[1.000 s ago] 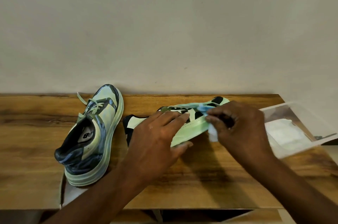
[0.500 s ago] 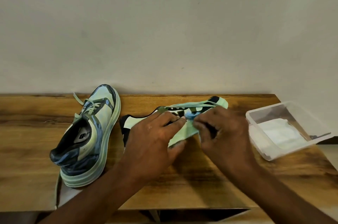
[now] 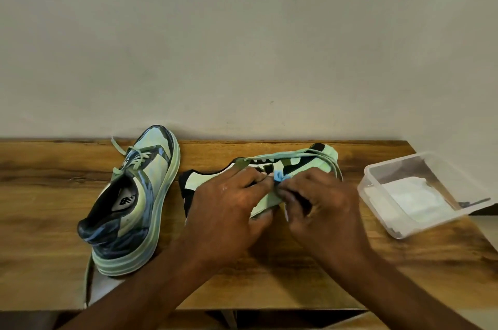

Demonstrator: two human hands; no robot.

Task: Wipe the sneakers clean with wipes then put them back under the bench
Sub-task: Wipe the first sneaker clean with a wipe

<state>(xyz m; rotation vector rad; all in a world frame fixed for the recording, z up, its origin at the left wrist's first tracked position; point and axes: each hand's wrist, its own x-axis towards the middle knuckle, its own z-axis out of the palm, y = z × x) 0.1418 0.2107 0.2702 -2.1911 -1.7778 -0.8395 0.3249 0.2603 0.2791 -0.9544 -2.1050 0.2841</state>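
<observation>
Two pale green and dark blue sneakers sit on a wooden bench (image 3: 54,195). The left sneaker (image 3: 132,203) stands upright, toe toward the wall. The right sneaker (image 3: 296,165) lies tipped on its side in the middle. My left hand (image 3: 229,203) grips its sole edge and upper. My right hand (image 3: 320,203) pinches a small blue-white wipe (image 3: 280,176) against the shoe's side, right beside my left fingertips. Most of the wipe is hidden under my fingers.
A clear plastic container (image 3: 377,211) with white wipes (image 3: 412,197) inside stands at the bench's right end, close to my right wrist. A plain wall rises right behind the bench. A loose lace (image 3: 89,275) hangs over the front edge at the left.
My right hand slid the wipe leftward along the tipped sneaker, from its toe area to the middle beside my left fingers. The left hand kept its hold.
</observation>
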